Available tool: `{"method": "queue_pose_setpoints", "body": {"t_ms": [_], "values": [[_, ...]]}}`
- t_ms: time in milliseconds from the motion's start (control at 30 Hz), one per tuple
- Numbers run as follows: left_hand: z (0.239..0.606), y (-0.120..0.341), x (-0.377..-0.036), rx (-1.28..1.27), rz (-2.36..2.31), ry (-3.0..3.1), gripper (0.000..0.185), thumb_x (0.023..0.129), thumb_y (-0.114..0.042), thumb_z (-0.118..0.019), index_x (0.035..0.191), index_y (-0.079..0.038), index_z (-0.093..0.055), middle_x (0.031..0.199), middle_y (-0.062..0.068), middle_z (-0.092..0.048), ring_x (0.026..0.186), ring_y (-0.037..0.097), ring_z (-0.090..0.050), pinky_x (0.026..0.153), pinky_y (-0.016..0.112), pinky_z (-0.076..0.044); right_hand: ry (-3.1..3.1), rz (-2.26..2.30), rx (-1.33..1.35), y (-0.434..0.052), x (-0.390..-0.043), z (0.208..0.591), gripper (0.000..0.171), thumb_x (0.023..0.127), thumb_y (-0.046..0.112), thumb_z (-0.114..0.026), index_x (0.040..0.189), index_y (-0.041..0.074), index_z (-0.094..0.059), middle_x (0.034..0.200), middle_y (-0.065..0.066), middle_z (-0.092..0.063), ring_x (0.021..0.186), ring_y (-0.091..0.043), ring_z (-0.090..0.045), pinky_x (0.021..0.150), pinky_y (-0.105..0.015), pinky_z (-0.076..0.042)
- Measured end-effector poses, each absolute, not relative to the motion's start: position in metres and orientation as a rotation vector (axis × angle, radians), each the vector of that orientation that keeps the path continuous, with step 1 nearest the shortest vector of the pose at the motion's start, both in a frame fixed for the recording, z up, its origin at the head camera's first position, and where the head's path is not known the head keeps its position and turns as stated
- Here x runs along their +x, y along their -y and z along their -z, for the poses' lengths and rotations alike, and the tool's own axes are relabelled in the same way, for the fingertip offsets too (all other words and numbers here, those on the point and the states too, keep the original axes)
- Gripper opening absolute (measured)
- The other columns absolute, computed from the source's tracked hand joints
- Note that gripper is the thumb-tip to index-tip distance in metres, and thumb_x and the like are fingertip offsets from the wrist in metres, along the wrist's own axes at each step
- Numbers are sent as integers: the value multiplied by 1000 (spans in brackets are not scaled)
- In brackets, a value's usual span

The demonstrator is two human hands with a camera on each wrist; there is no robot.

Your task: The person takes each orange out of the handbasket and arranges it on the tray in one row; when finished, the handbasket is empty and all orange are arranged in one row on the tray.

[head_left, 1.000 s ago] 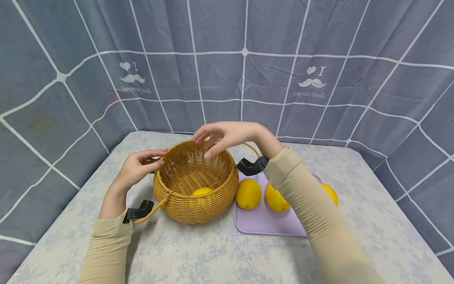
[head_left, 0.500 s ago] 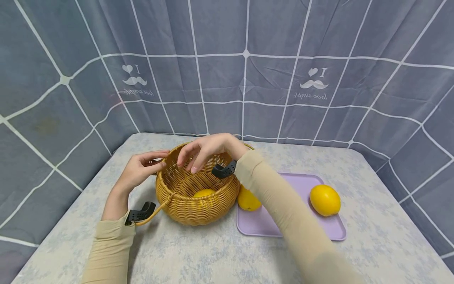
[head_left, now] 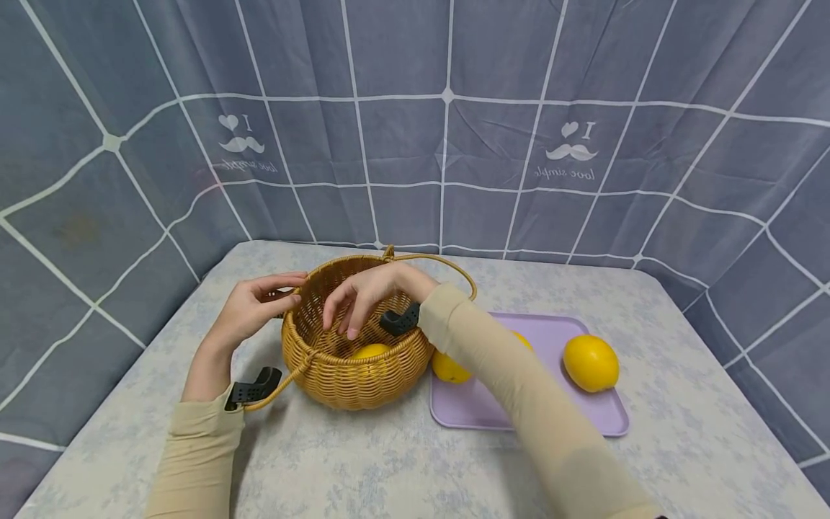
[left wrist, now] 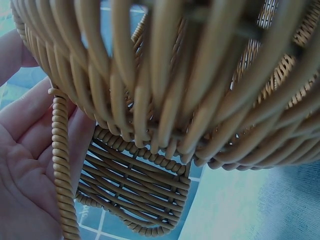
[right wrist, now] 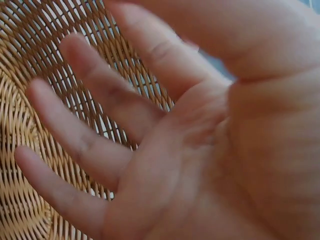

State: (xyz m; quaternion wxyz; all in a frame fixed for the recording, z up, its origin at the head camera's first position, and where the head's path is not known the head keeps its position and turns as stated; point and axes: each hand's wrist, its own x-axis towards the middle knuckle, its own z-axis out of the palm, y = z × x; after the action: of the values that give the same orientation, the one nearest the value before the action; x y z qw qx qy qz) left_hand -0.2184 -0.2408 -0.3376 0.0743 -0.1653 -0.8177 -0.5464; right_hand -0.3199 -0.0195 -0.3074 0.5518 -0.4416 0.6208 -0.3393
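A round wicker basket (head_left: 357, 382) stands on the table, with a yellow lemon (head_left: 371, 351) inside near its front wall. My left hand (head_left: 246, 310) holds the basket's left side at the rim, thumb and fingers against the weave. In the left wrist view, a coiled wicker handle (left wrist: 61, 165) crosses in front of the palm, beside a small woven flap (left wrist: 135, 182). My right hand (head_left: 363, 295) dips into the basket opening with fingers loosely bent and spread. The right wrist view shows nothing in its palm (right wrist: 185, 150), and woven wall behind the fingers.
Right of the basket lies a lilac tray (head_left: 467, 411). One lemon (head_left: 591, 362) sits at its right end and another lemon (head_left: 449, 369) beside the basket; a third shows behind the right sleeve (head_left: 519, 382). The basket's other handle (head_left: 463, 270) sticks out at the back right. A grey-blue checked curtain (head_left: 415, 144) hangs behind.
My right hand has moved left and down from above the basket's back rim into its opening, its forearm now covering different lemons. The left hand stays at the rim.
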Motion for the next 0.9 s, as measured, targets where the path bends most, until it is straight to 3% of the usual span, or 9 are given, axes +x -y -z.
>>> {"method": "queue_pose_setpoints", "body": {"t_ms": [433, 700, 900], "values": [[337, 239, -217, -514, 1617, 2456, 32, 89, -10, -65, 117, 6, -63, 127, 15, -57, 94, 4, -61, 72, 19, -51, -1517, 626, -1050, 22, -318, 319, 43, 80, -9, -68, 121, -9, -55, 127, -11, -55, 122, -35, -47, 95, -29, -44], [337, 239, -216, -499, 1643, 2462, 33, 90, -11, -64, 118, 5, -62, 128, 12, -57, 92, 5, -62, 71, 19, -51, -1587, 490, -1015, 21, -315, 321, 46, 78, -5, -72, 122, 0, -59, 124, -2, -54, 118, -27, -51, 91, -26, -46], [337, 239, -216, -506, 1642, 2458, 33, 90, -11, -64, 118, 6, -62, 128, 12, -57, 93, 5, -62, 71, 19, -52, -1611, 450, -1048, 21, -317, 321, 45, 80, -1, -73, 123, 3, -59, 123, -3, -54, 114, -22, -54, 89, -25, -47]]}}
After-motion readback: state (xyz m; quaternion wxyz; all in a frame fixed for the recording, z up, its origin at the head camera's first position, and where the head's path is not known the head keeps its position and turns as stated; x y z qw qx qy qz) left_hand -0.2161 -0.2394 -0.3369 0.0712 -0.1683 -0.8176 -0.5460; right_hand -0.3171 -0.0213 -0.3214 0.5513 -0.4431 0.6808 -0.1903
